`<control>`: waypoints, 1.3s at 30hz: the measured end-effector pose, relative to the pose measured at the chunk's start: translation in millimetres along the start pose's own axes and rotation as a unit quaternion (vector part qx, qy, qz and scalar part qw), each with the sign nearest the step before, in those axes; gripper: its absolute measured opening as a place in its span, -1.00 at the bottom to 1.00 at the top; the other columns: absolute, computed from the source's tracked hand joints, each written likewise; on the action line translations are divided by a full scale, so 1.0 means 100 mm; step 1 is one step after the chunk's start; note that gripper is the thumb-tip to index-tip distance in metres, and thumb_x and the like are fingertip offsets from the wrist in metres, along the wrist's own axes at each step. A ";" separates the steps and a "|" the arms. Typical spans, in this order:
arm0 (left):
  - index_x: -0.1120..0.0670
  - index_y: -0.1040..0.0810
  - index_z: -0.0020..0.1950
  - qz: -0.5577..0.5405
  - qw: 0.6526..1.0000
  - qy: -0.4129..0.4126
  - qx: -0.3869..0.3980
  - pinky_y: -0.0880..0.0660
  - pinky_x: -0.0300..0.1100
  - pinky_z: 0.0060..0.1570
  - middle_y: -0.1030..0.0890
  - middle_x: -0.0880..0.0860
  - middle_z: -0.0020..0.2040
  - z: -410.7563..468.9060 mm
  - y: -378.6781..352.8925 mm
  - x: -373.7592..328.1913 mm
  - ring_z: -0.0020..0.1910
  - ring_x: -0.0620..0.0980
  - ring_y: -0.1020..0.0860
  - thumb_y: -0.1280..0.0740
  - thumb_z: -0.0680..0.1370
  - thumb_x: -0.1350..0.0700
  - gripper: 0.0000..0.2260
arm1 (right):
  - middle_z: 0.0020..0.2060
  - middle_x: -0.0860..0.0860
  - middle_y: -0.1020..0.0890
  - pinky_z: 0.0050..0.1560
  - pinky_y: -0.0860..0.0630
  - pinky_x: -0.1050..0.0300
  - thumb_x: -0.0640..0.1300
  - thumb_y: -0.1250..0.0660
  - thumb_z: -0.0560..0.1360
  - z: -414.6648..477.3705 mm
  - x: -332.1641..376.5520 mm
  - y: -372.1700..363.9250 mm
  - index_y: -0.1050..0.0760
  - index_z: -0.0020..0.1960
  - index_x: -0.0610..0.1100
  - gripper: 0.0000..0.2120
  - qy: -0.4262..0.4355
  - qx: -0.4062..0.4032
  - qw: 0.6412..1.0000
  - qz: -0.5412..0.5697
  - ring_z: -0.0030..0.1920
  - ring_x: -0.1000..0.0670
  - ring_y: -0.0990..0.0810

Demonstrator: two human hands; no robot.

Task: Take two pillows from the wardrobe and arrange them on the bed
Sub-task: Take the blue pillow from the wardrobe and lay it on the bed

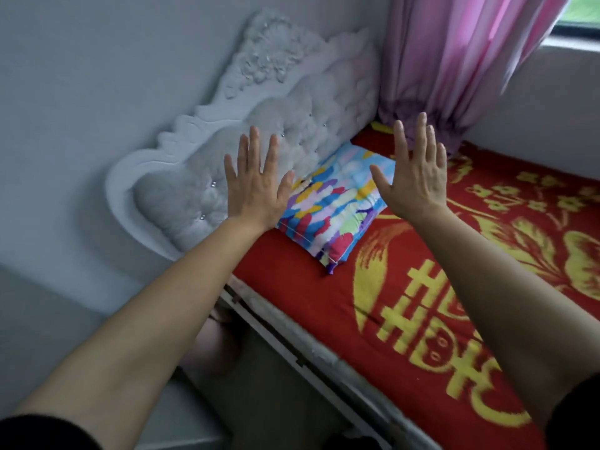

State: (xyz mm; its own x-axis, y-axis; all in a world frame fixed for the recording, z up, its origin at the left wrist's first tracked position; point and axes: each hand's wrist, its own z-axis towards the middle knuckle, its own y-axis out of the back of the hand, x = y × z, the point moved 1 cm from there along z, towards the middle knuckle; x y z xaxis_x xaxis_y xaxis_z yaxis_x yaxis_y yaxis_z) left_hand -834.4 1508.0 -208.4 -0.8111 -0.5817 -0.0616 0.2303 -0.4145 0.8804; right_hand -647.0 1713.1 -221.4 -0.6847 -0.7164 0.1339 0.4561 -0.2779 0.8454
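A pillow [334,203] with a bright multicoloured print lies at the head of the bed [406,319], against the white tufted headboard [292,125]. A red blanket with yellow patterns covers the bed. My left hand [256,186] is raised above the pillow's left end, palm forward, fingers spread, holding nothing. My right hand [415,177] hovers above the pillow's right end, also spread and empty. Only one pillow shows. The wardrobe is out of view.
A pink curtain [454,66] hangs at the far corner of the bed, beside a window sill [571,43]. The grey wall [81,108] runs behind the headboard. The bed's metal side rail [308,352] lies just below my left forearm.
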 end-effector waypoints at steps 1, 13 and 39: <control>0.05 -0.02 0.59 -0.001 1.000 0.012 -0.009 -0.03 0.31 0.45 0.03 0.20 0.60 -0.14 0.15 0.03 0.57 0.19 0.02 -0.02 0.63 -0.19 -0.41 | 0.59 -0.23 0.00 0.47 -0.16 -0.28 0.27 -0.17 0.54 -0.06 0.08 0.11 -0.02 0.61 -0.08 -0.22 0.004 -0.006 1.000 0.005 0.56 -0.28 -0.10; 0.05 -0.04 0.59 0.057 0.996 0.020 -0.061 -0.04 0.31 0.44 0.00 0.23 0.59 -2.59 1.59 0.70 0.56 0.22 0.00 -0.05 0.63 -0.16 -0.42 | 0.60 -0.20 0.03 0.52 -0.09 -0.25 0.29 -0.18 0.54 -2.21 1.62 1.00 0.03 0.62 -0.01 -0.21 0.129 0.035 0.989 0.056 0.58 -0.23 -0.04; 0.04 0.05 0.60 0.258 0.922 0.285 0.047 -0.06 0.33 0.44 0.09 0.23 0.59 -6.60 3.55 1.44 0.56 0.22 0.04 -0.06 0.62 -0.20 -0.37 | 0.58 -0.28 -0.05 0.46 -0.20 -0.29 0.20 -0.18 0.57 -4.78 3.27 2.31 0.02 0.62 -0.08 -0.25 0.371 0.084 0.908 0.178 0.55 -0.28 -0.14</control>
State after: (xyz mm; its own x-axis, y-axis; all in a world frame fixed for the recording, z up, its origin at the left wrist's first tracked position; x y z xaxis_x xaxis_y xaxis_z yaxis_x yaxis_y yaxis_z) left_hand -514.3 814.8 -214.9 -0.1856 -0.9691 0.1624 0.4374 0.0665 0.8968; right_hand -493.8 1108.4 -229.7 0.0889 -0.9927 0.0810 0.4377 0.1119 0.8921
